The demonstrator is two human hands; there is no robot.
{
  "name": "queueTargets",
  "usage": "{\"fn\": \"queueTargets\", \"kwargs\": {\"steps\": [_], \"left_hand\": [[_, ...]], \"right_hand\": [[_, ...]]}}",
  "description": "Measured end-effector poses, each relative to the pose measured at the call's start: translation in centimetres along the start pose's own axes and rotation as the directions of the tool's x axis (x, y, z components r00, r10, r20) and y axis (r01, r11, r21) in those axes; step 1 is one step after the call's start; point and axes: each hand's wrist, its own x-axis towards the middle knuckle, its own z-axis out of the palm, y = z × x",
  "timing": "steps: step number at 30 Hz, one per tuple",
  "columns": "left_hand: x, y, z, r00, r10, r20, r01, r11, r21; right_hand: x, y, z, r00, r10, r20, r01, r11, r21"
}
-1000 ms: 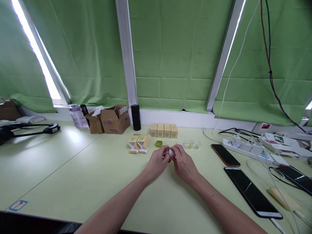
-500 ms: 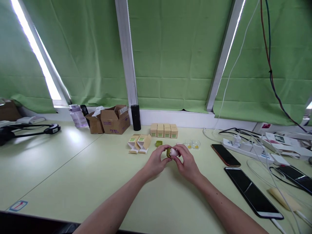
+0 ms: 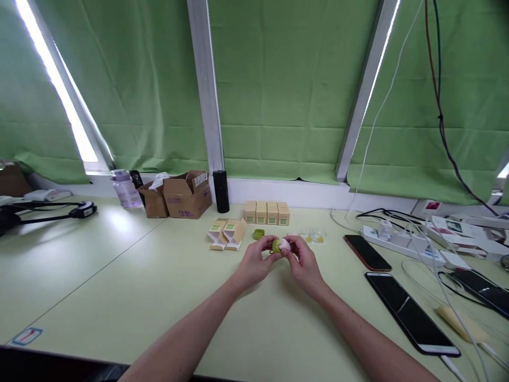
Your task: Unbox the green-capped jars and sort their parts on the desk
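Note:
My left hand [image 3: 254, 262] is closed on a small olive-green cover [image 3: 275, 246] with a small loop at its lower edge. In my right hand [image 3: 305, 264], the fingers pinch a white rounded case [image 3: 284, 244], which sits partly inside the cover. Both hands meet just above the table, and the fingertips hide parts of the two pieces. Behind my left fingers lies another green piece [image 3: 259, 233]. Beyond my right fingers is clear plastic packaging [image 3: 319, 235] with small yellow pieces in it, partly covered by the hand.
Several small tan boxes [image 3: 261, 213] stand in a row at the back. Two opened boxes [image 3: 234, 232] lie to their left. Cardboard cartons [image 3: 186, 196] and a black cylinder [image 3: 221, 192] are farther left. Phones [image 3: 411, 313], a power strip [image 3: 401, 245] and cables occupy the right.
The green cover has turned and now shows more of its outside, with the white case sitting deeper in it. My hands stay in nearly the same place.

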Motion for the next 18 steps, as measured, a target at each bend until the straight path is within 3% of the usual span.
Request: {"fn": "queueTargets", "kwargs": {"steps": [6, 9, 11, 14, 18], "left_hand": [[0.1, -0.9, -0.1, 0.999, -0.020, -0.026, 0.019, 0.999, -0.049], [0.4, -1.7, -0.6, 0.994, -0.080, -0.069, 0.074, 0.994, -0.085], [0.6, -2.1, -0.9, 0.990, -0.098, -0.103, 0.086, 0.989, -0.116], [0.8, -2.4, -1.0, 0.987, -0.085, -0.137, 0.062, 0.984, -0.168], [0.9, -2.8, -0.8, 0.981, -0.073, -0.182, 0.034, 0.977, -0.211]], "right_hand": [[0.4, 0.8, -0.1, 0.984, 0.156, -0.088, -0.134, 0.968, 0.211], [1.4, 1.2, -1.3, 0.947, 0.279, -0.158, -0.173, 0.861, 0.479], [1.9, 1.5, -2.3, 0.938, 0.336, -0.086, -0.205, 0.739, 0.642], [2.2, 2.0, -3.1, 0.925, 0.379, 0.034, -0.275, 0.604, 0.748], [2.0, 2.4, -3.0, 0.928, 0.361, 0.095, -0.305, 0.589, 0.749]]}}
